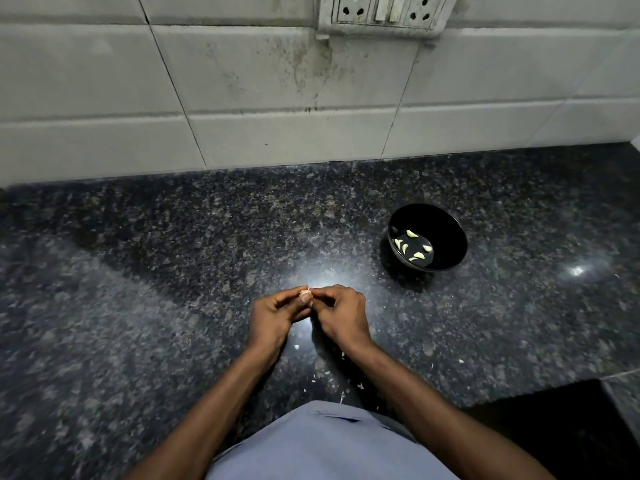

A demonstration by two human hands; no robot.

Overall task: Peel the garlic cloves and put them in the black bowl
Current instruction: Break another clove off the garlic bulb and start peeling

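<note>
At the near edge, a grey-blue shirt [325,441] fills the bottom of the view, with both bare forearms reaching forward from it over the bench [138,271], a dark speckled stone surface. Small pale scraps of garlic skin [343,355] lie scattered on the bench between and just beside the forearms. Further out, the two hands meet above the bench, fingers touching. The left hand [277,315] has its fingers curled and its thumb pressed on a garlic clove [304,293], which sits at the fingertips. The right hand [341,311] is curled in against it, its fingertips pinching at the same clove; how much skin remains on the clove cannot be told. Beyond the hands and to the right, well apart from them, the black bowl [446,237] stands upright on the bench. Several peeled cloves [410,233] lie loose in its bottom. At the far side, the bench ends against a wall of pale tiles [242,81], stained with dark streaks. A socket plate [384,10] is mounted at the top of the wall.
</note>
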